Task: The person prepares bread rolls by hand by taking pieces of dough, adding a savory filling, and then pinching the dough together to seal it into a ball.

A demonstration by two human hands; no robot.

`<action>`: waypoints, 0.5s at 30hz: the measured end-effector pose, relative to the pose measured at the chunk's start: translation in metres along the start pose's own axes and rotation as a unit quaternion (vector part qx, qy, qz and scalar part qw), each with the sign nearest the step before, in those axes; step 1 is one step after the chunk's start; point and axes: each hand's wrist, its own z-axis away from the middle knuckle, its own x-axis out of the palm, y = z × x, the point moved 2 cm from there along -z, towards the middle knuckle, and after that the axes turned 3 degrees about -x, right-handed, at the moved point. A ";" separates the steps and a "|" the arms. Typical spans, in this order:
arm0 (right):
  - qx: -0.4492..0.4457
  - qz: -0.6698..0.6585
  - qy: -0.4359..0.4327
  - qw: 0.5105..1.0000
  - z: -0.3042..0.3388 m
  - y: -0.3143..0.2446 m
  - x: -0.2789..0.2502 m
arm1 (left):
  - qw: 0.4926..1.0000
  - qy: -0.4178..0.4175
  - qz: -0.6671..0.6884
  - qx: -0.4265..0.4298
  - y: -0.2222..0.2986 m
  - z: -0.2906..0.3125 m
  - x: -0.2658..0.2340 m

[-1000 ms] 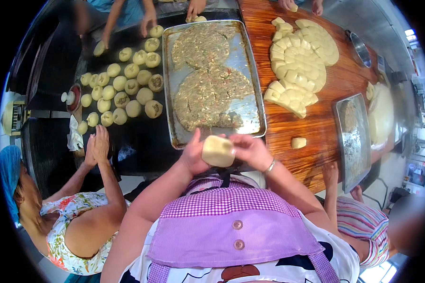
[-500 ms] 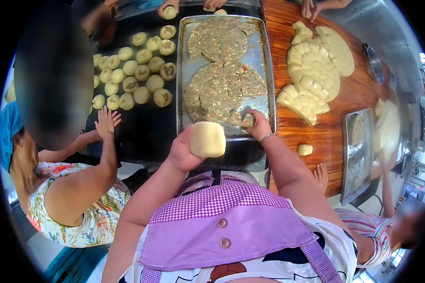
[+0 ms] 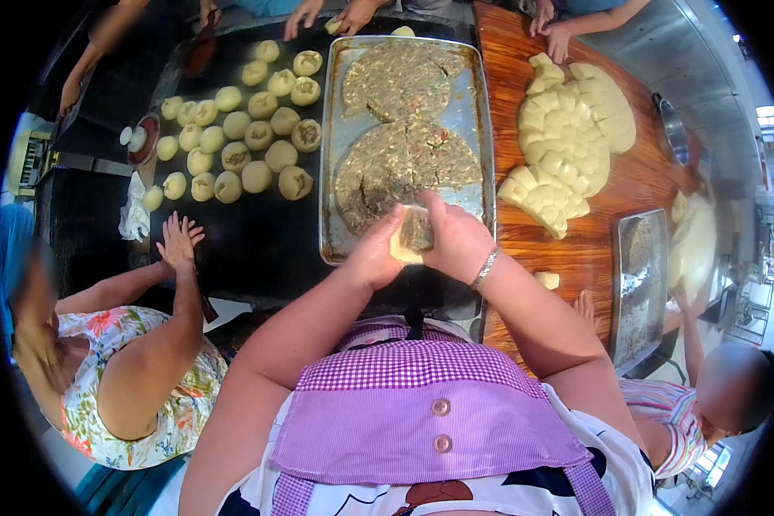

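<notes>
Dough piece (image 3: 408, 252) between both half-curled hands (image 3: 457, 245), seemingly with filling (image 3: 417, 229) inside

A head-worn fisheye looks down past the nearby apron (image 3: 361, 439) toward the wooden table (image 3: 586, 256).

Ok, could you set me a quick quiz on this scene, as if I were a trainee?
1. True or false: most buns lie left of the middle tray.
2. What do the left hand and right hand hold together?
3. Where does the cut dough lie: A, black surface; B, wooden table?

Key: 1. True. 2. A dough piece with filling on it. 3. B.
</notes>
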 end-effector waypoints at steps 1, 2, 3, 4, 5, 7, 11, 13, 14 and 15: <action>-0.012 0.017 0.000 1.000 -0.002 -0.004 -0.001 | 0.999 -0.013 -0.028 0.020 -0.001 0.001 0.007; 0.006 0.028 0.001 1.000 -0.003 -0.004 -0.001 | 0.996 -0.015 -0.074 0.036 0.000 0.002 0.012; -0.003 0.015 0.002 1.000 -0.003 -0.006 -0.003 | 0.996 -0.011 -0.081 0.040 0.002 0.002 0.013; -0.012 0.003 0.002 1.000 -0.003 -0.009 -0.008 | 0.995 -0.007 -0.088 0.045 0.004 0.002 0.012; -0.021 -0.010 0.001 1.000 -0.003 -0.011 -0.011 | 0.994 -0.003 -0.095 0.049 0.005 0.002 0.012; -0.083 -0.008 0.109 0.991 0.000 -0.007 -0.021 | 0.999 -0.014 -0.020 0.023 0.009 0.007 0.016; 0.052 -0.415 0.279 0.864 0.010 0.041 0.025 | 0.997 -0.038 0.071 -0.006 0.013 0.020 0.036; 0.146 -0.671 0.169 0.707 0.011 0.031 0.046 | 0.997 -0.049 0.061 0.017 0.008 0.017 0.036; 0.171 -0.750 0.116 0.629 0.012 0.023 0.053 | 0.998 -0.035 0.040 0.037 0.003 0.017 0.036; 0.194 -0.816 0.060 0.541 0.010 0.013 0.057 | 0.998 -0.022 0.019 0.057 -0.001 0.016 0.037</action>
